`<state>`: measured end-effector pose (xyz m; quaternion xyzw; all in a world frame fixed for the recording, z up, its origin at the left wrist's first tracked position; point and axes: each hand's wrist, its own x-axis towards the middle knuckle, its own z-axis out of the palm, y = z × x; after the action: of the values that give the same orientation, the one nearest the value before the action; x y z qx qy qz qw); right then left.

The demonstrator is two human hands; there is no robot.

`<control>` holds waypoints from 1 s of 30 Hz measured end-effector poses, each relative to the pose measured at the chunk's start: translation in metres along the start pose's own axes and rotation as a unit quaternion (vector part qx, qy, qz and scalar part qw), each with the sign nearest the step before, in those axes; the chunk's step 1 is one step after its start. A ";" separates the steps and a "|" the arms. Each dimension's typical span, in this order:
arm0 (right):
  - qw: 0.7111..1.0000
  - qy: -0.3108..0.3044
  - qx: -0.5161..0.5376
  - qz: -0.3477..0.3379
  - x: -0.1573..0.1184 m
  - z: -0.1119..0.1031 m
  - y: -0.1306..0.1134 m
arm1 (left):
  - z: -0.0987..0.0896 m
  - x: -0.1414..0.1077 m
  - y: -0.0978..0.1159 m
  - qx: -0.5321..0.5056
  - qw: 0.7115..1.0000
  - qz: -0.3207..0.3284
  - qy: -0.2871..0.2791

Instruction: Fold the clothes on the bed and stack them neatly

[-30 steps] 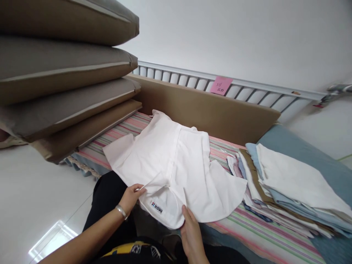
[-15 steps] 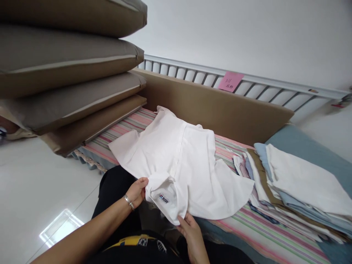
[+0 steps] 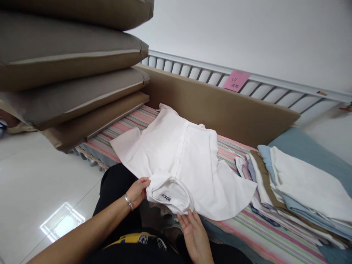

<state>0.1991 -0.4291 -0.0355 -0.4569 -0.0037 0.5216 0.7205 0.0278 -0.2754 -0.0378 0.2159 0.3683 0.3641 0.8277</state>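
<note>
A white short-sleeved shirt (image 3: 170, 146) lies spread on a striped sheet, front side up, its collar toward me and its hem toward the back board. My left hand (image 3: 139, 192), with a silver bracelet at the wrist, pinches the left side of the collar. At the collar's lower right edge is my right hand (image 3: 194, 231), palm turned up, fingertips against the cloth and the thumb partly hidden. Between the hands the collar forms a loop, and a printed label shows inside it.
Thick brown cushions (image 3: 74, 69) are stacked on the left. A brown board (image 3: 220, 110) leans along the grey railing (image 3: 187, 69), which bears a pink note (image 3: 237, 80). Folded clothes (image 3: 308, 183) lie in a pile on the right of the striped sheet (image 3: 123, 128).
My right hand has turned palm up and shifted slightly along the collar edge. The collar's near edge has risen and rounded. My left hand keeps its pinch; the view has shifted slightly.
</note>
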 end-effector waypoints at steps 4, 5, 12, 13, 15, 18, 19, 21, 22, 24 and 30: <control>1.000 -0.014 0.007 -0.017 -0.001 0.004 0.000 | -0.002 -0.012 -0.004 0.127 0.992 0.005 -0.007; 1.000 -0.017 0.008 -0.019 -0.001 0.004 0.000 | -0.005 -0.014 -0.007 0.164 0.986 0.006 0.008; 0.999 -0.030 0.001 -0.028 0.003 0.000 0.002 | -0.027 -0.007 -0.038 0.266 0.957 -0.079 0.087; 0.999 -0.032 0.001 -0.029 0.003 0.000 0.001 | -0.029 -0.005 -0.042 0.252 0.960 -0.096 0.075; 0.999 -0.032 0.002 -0.027 0.000 0.001 0.000 | -0.031 -0.003 -0.047 0.218 0.967 -0.119 0.053; 0.999 -0.021 -0.013 -0.025 -0.002 0.001 -0.001 | -0.031 -0.002 -0.047 0.180 0.976 -0.117 0.050; 0.999 -0.018 -0.024 -0.025 -0.002 0.000 -0.001 | -0.031 -0.003 -0.045 0.166 0.978 -0.115 0.048; 0.998 -0.012 -0.052 -0.026 -0.001 -0.004 0.002 | -0.029 -0.006 -0.038 0.129 0.985 -0.110 0.030; 0.997 -0.009 -0.066 -0.028 0.001 -0.007 0.004 | -0.028 -0.007 -0.033 0.106 0.989 -0.103 0.016; 0.996 0.002 -0.086 -0.034 0.004 -0.015 0.008 | -0.025 -0.011 -0.022 0.058 0.995 -0.082 -0.014; 0.999 0.021 -0.049 0.002 0.014 -0.035 0.023 | -0.012 -0.019 0.000 -0.036 0.993 -0.037 -0.103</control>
<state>0.2052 -0.4404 -0.0780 -0.5023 -0.0133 0.5129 0.6960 0.0094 -0.2890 -0.0370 0.2082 0.2754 0.3225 0.8814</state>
